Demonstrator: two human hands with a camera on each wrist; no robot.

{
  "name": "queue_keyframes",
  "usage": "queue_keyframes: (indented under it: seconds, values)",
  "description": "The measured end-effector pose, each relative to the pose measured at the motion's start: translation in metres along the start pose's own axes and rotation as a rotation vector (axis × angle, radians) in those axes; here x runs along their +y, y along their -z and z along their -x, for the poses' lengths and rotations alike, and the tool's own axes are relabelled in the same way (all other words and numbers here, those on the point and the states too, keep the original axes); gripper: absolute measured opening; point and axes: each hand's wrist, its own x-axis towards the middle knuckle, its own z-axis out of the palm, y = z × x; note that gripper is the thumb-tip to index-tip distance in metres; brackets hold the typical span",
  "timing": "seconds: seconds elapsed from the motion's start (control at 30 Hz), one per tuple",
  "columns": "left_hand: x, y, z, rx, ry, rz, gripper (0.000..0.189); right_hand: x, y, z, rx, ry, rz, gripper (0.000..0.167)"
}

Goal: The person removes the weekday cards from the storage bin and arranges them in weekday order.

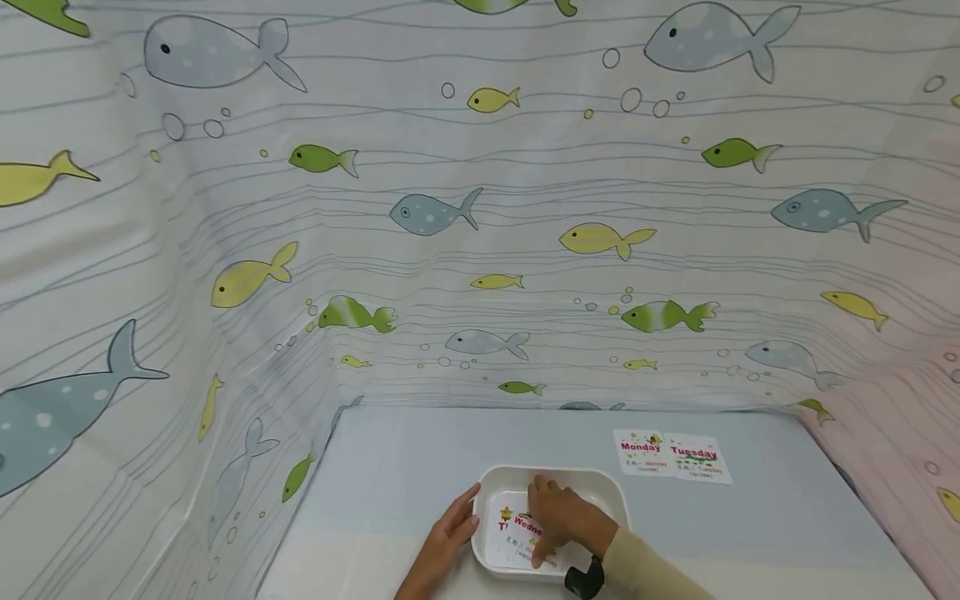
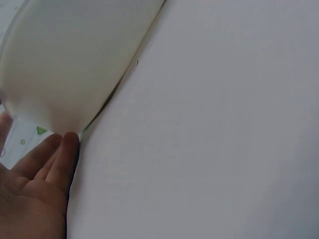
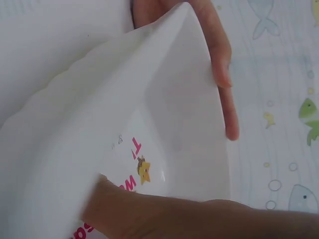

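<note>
One white tray point(image 1: 604, 492) sits on the surface point(image 1: 390, 467), the left hand point(image 1: 447, 533) bracing its side, fingers straight! Inside, the right hand point(image 1: 566, 512) is over the Wednesday card point(image 1: 519, 547); whether that grip pinches it, I can't tell!

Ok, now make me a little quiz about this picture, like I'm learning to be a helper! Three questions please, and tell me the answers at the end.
1. True or false: the Monday card lies inside the white tray.

2. Where is the left hand?
A) Resting on the Monday card
B) Against the outer side of the white tray
C) Deep inside the white tray

3. Fill in the day: the top card in the white tray, partly hidden by the right hand, is for ____.

Key:
1. False; it lies outside.
2. B
3. Wednesday; the red letters "Wedne" show.
</note>
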Motion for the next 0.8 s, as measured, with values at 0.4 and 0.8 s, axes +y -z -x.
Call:
queue_keyframes:
  seconds: [0.4, 0.8]
  values:
    - [0.0018, -0.0001, -0.0005, -0.002, -0.007, 0.001, 0.054, -0.0012, -0.0045, 0.0009, 0.042, -0.027, -0.031, 0.097]
    - [0.001, 0.0011, -0.0013, 0.01, 0.012, 0.0, 0.053, -0.0021, -0.001, 0.0029, 0.123, 0.071, 0.066, 0.093]
